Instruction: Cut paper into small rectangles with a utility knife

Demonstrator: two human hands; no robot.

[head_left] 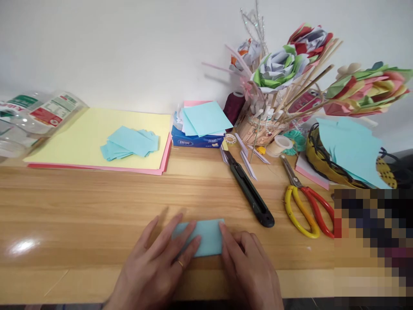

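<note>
A folded light-blue paper (210,239) lies near the table's front edge, its long side running left to right. My left hand (156,265) rests over its left part, fingers spread and pressing it down; a ring is on one finger. At the paper's right edge, my right hand (251,267) grips the corner between thumb and forefinger, the other fingers curled. Just beyond my right hand lies a black utility knife (250,189). Farther right are scissors (300,202) with one yellow and one red handle.
Small blue paper pieces (132,143) lie on a stack of coloured sheets (71,146). Behind stand a blue tissue box (198,140) topped with blue squares, and paper flowers (280,66) on sticks. A basket (318,157) holds blue paper. Plastic bottles (41,114) lie far left.
</note>
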